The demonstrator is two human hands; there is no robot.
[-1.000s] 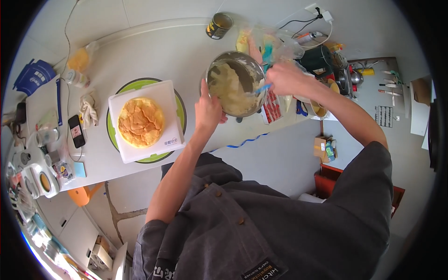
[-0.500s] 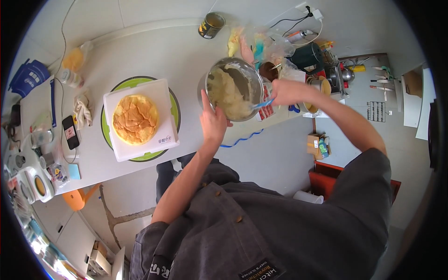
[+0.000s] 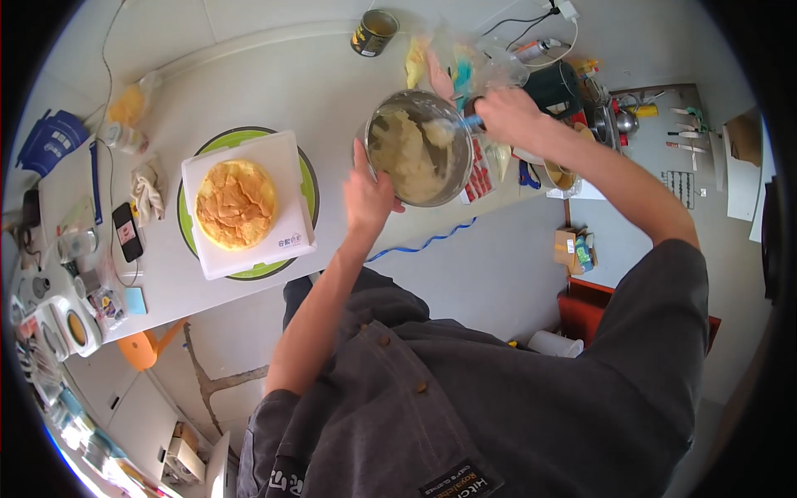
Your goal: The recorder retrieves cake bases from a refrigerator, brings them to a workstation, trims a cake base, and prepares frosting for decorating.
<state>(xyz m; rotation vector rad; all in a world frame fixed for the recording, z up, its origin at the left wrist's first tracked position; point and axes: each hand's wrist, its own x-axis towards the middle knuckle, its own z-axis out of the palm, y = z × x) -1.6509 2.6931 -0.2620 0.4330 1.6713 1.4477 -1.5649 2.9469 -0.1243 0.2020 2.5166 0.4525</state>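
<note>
My left hand (image 3: 369, 197) grips the near left rim of a metal mixing bowl (image 3: 452, 173), tilting it above the table. Pale, thick cream (image 3: 411, 158) lies in the bowl. My right hand (image 3: 508, 114) is closed round the blue handle of a spatula (image 3: 470, 122); its blade, blurred, reaches into the cream at the bowl's right side. To the left, a round golden sponge cake (image 3: 236, 204) with a wrinkled brown top rests on a square white board (image 3: 286, 170). Beneath that board is a green round turntable (image 3: 212, 145) with a dark edge.
Yellow, pink and teal piping bags (image 3: 440, 76) lie behind the bowl, near an open dark tin (image 3: 374, 33). A red-and-white packet (image 3: 479, 176) is right of the bowl. A phone (image 3: 126, 232) and crumpled cloth (image 3: 148, 195) are at left. A blue strip (image 3: 423, 245) shows by the table's front edge.
My right hand has moved up and away with the spatula, from the bowl's lower right to its upper right. Cream has gathered on the blade. The bowl has shifted slightly.
</note>
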